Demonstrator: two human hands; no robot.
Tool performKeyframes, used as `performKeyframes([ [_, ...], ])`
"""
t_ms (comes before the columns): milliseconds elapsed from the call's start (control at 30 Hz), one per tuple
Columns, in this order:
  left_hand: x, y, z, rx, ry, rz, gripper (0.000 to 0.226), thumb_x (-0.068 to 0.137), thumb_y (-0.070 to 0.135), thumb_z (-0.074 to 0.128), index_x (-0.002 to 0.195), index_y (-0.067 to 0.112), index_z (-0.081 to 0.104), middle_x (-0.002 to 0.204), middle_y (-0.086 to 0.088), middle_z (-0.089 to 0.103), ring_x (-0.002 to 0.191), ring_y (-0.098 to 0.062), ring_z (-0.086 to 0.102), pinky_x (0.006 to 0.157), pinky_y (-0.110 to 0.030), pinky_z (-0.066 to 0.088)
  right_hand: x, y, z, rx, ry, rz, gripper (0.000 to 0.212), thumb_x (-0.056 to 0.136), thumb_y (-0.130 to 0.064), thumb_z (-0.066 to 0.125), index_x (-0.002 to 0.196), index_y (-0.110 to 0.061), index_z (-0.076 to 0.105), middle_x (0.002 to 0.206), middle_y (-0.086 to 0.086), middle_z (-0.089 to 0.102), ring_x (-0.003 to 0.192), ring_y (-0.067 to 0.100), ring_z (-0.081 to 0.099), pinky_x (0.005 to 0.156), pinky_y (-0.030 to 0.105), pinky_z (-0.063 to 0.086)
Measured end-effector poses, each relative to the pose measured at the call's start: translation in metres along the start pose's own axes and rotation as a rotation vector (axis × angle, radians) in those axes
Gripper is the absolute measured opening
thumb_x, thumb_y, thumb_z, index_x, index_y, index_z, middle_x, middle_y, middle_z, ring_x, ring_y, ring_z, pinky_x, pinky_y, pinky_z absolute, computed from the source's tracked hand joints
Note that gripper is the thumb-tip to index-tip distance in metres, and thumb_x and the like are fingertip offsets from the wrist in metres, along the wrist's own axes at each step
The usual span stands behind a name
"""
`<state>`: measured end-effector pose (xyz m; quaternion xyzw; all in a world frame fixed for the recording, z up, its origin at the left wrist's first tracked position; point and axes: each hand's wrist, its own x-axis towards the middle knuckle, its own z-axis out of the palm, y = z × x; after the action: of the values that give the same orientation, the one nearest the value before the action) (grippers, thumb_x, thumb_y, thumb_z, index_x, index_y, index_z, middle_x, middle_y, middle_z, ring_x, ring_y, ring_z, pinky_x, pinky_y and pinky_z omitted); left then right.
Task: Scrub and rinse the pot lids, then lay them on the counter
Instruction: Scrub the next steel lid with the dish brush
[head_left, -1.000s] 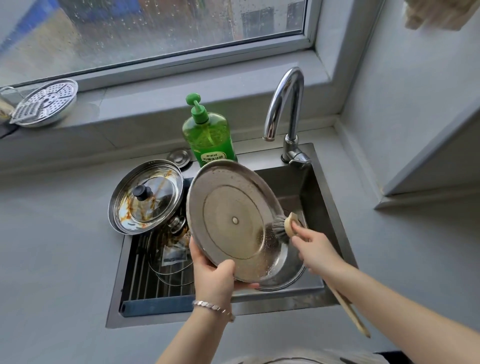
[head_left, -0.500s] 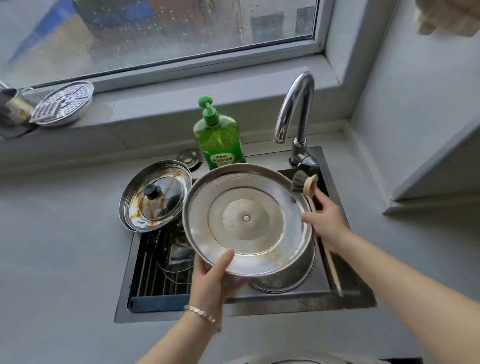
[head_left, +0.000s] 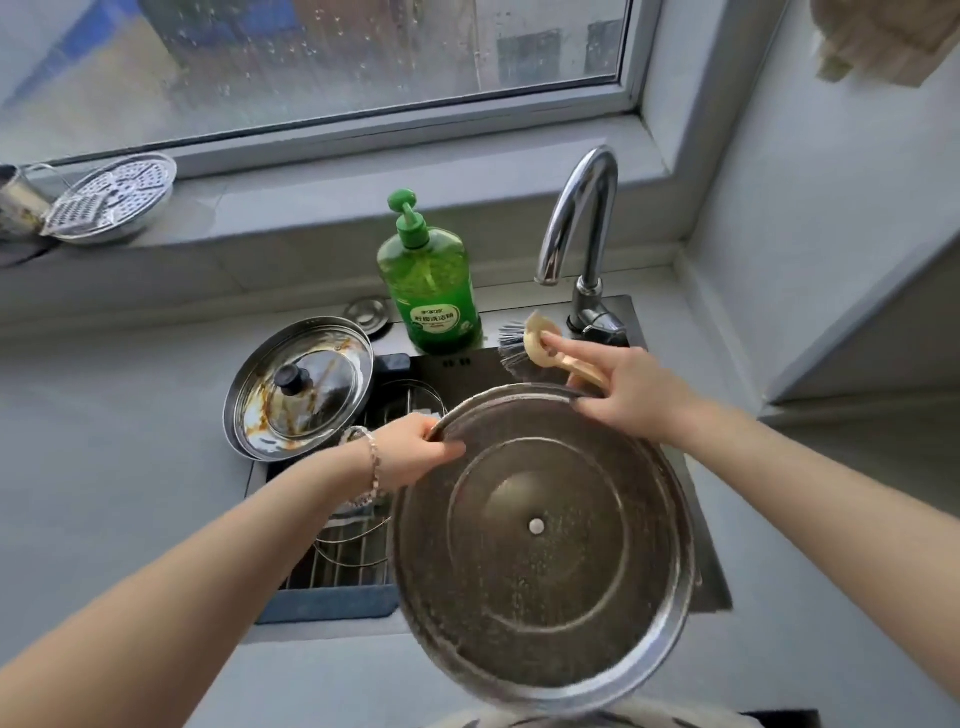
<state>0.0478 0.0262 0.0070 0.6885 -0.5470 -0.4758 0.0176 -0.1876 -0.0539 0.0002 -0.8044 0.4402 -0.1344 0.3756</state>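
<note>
The big lid (head_left: 540, 525) covers most of the sink (head_left: 712, 587), so the basin beneath cannot be seen. The fingers of the left grip (head_left: 415, 452) are hidden behind the lid's rim; only the thumb shows. The handle of the brush (head_left: 519, 347) vanishes under the right grip (head_left: 636, 397). The label on the soap bottle (head_left: 431, 291) is too small to read. The left edge cuts off a cup (head_left: 14, 203), and the top edge cuts off a cloth (head_left: 883, 39).

Dull speckled metal lid (head_left: 540, 525), glossy chrome faucet (head_left: 576, 218), pale wooden brush (head_left: 540, 345).
</note>
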Motion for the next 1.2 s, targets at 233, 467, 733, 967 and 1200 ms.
performKeyframes([
  [233, -0.003, 0.009, 0.026, -0.175, 0.237, 0.080, 0.017, 0.089, -0.001, 0.046, 0.102, 0.006, 0.053, 0.086, -0.008, 0.060, 0.079, -0.022, 0.059, 0.067, -0.027, 0.051, -0.026, -0.045, 0.047, -0.145, 0.228, -0.178, 0.041, 0.096, -0.023, 0.043, 0.137, -0.030, 0.044, 0.083, 0.008, 0.057, 0.075, 0.032, 0.057, 0.065, 0.041, 0.046],
  [467, -0.021, 0.001, 0.031, -0.167, 0.424, 0.101, 0.011, 0.091, 0.014, 0.046, 0.096, 0.006, 0.052, 0.087, -0.015, 0.061, 0.078, -0.031, 0.059, 0.071, -0.044, 0.050, -0.008, -0.024, 0.039, 0.021, 0.323, 0.158, 0.041, 0.095, -0.019, 0.046, 0.135, -0.029, 0.048, 0.107, 0.014, 0.068, 0.098, 0.034, 0.060, 0.077, 0.034, 0.044],
  [733, -0.026, 0.003, 0.037, -0.039, 0.552, 0.198, 0.010, 0.091, 0.005, 0.047, 0.092, 0.010, 0.055, 0.062, -0.005, 0.055, 0.051, -0.020, 0.047, 0.051, -0.032, 0.038, -0.021, -0.039, 0.056, 0.067, 0.310, -0.143, 0.045, 0.093, -0.010, 0.051, 0.136, -0.021, 0.045, 0.082, 0.010, 0.066, 0.070, 0.022, 0.055, 0.068, 0.039, 0.048],
  [967, -0.028, 0.004, 0.035, -0.350, 0.764, 0.189, 0.024, 0.087, -0.006, 0.045, 0.076, 0.008, 0.061, 0.065, -0.021, 0.058, 0.055, -0.033, 0.048, 0.052, -0.044, 0.043, -0.016, 0.016, 0.046, 0.214, 0.384, 0.404, 0.039, 0.097, -0.017, 0.045, 0.135, -0.023, 0.047, 0.109, 0.013, 0.065, 0.099, 0.027, 0.057, 0.077, 0.023, 0.036],
  [1200, -0.002, 0.003, 0.048, -0.315, 0.899, -0.063, 0.019, 0.083, -0.006, 0.041, 0.076, 0.004, 0.054, 0.060, -0.005, 0.051, 0.056, -0.025, 0.045, 0.051, -0.029, 0.031, -0.056, 0.044, 0.100, 0.296, 0.114, 0.651, 0.038, 0.097, -0.020, 0.044, 0.134, -0.028, 0.048, 0.122, 0.008, 0.060, 0.097, 0.023, 0.057, 0.079, 0.024, 0.042],
])
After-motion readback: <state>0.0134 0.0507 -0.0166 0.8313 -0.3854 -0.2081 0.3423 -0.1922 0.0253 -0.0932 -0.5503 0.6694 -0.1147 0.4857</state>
